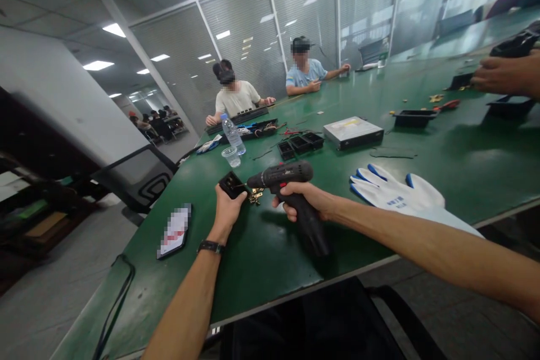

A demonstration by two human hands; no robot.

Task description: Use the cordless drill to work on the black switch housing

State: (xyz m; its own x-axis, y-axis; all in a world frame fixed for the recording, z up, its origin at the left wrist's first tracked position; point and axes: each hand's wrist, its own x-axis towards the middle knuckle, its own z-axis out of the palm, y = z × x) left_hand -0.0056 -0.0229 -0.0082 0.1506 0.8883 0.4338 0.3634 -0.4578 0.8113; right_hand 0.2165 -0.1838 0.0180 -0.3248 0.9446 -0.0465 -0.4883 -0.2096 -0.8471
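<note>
My right hand [301,197] is wrapped round the grip of a black cordless drill [291,173], its forefinger by the red trigger. The drill points left, and its thin bit reaches to a small black plastic box [231,184]. That box is held by my left hand [229,207], thumb along its near right side, its open face tilted toward the drill. Brass-coloured bits are visible inside, too small to make out. Whether the bit touches a screw cannot be seen. Several small brass pieces [255,197] lie on the green table under the drill's front end.
A phone [175,230] lies left of my arm; white-and-blue gloves [399,191] lie to the right. Farther back are a cup [231,156], a water bottle [233,134], black trays [300,145] and a metal-cased box [353,132]. Two people sit opposite; another person's hands [506,74] work at right.
</note>
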